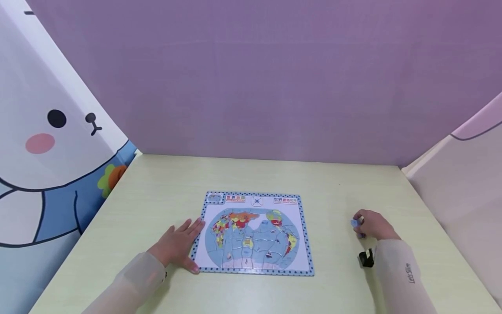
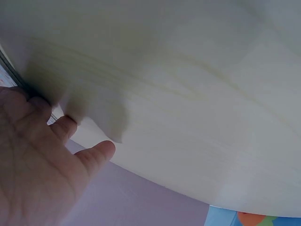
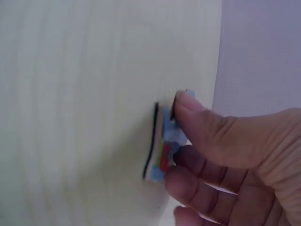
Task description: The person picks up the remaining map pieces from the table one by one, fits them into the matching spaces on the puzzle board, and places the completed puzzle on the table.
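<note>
A world map jigsaw puzzle (image 1: 252, 242) lies flat in a white frame with a blue dotted border. A white patch (image 1: 256, 221) shows among its blue pieces, in the upper middle. My left hand (image 1: 176, 245) rests with spread fingers at the frame's left edge; its fingers (image 2: 96, 154) also show in the left wrist view. Off to the right of the puzzle, my right hand (image 1: 374, 224) pinches small jigsaw pieces (image 3: 165, 155) between thumb and fingertips. They have blue, red and green printed faces and a dark-edged back, and the fingers partly hide them.
The pale wooden table (image 1: 251, 172) ends at a purple cloth wall (image 1: 251, 100). A panel with a cartoon animal (image 1: 66, 131) stands at the left, and a pale panel (image 1: 462, 192) at the right. A small black object (image 1: 366, 258) sits by the right sleeve's cuff.
</note>
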A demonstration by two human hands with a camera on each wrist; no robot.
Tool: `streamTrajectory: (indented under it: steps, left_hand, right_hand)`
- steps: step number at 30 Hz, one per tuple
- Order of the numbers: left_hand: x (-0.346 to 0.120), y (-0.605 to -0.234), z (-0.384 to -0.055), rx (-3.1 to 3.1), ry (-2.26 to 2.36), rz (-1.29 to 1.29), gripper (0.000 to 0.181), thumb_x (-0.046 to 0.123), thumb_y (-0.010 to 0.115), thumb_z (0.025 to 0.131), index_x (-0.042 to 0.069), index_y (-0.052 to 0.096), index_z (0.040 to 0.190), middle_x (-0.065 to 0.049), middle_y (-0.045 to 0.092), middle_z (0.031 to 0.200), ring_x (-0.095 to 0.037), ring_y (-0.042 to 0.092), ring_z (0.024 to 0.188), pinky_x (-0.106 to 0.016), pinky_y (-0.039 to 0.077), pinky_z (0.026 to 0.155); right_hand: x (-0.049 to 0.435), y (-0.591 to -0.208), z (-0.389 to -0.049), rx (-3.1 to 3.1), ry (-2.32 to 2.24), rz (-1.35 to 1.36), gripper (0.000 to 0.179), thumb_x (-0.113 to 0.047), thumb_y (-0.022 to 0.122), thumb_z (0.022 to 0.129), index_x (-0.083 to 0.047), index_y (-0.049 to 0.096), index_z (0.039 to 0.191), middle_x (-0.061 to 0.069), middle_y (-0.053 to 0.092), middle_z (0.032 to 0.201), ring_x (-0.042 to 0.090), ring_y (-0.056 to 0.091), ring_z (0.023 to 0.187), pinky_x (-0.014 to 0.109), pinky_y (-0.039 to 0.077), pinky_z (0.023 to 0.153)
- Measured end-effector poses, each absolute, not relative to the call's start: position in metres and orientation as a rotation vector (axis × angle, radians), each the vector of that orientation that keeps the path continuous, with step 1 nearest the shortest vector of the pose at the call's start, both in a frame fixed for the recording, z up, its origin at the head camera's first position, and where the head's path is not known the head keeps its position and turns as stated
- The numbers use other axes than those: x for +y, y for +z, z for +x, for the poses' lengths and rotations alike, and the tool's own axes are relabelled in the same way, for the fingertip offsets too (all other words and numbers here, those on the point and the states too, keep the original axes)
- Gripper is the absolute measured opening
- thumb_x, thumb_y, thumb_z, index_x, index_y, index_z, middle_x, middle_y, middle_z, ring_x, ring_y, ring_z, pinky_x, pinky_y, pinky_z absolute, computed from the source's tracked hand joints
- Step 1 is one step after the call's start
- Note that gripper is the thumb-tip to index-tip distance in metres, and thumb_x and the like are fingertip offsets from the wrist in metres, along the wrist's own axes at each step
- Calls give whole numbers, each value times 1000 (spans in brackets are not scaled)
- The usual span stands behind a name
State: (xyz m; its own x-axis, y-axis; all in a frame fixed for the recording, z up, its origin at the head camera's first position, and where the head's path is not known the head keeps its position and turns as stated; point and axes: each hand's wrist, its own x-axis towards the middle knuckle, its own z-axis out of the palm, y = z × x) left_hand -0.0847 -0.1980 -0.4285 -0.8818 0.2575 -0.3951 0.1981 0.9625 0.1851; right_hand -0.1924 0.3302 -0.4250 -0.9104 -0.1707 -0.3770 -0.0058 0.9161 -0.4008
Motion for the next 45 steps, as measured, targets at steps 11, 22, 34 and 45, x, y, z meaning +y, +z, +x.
streamTrajectory:
  steps: [11,22,34,45]
  left_hand:
    - [-199,-429,-85,2686,191,332,123,57,85,57,4,26,150,-14,23,156,-41,17,142,-70,19,104]
    - [-198,-428,-85,2678,215,350,123,56,85,57,2,26,150,-16,23,156,-42,17,142,-69,19,104]
    - [-199,-428,-83,2689,228,350,122,53,86,58,2,26,150,-16,23,156,-42,17,141,-70,20,104]
    - [-199,-426,-84,2681,236,339,123,54,86,57,2,25,150,-16,22,156,-43,16,141,-70,19,104]
  right_hand:
    - [333,-414,-184,2656,-496,-95,34,-21,72,85,5,58,101,11,62,90,27,57,82,49,46,73]
    - [337,-421,-181,2677,-590,-243,25,-13,75,81,3,62,95,7,62,86,22,57,78,47,48,75]
    - [317,-401,-179,2748,-674,-269,22,-3,65,86,8,67,105,19,66,93,24,65,75,46,51,72]
    - [293,-389,-174,2745,-837,-303,26,-7,61,89,9,65,109,12,69,86,19,60,63,34,48,60]
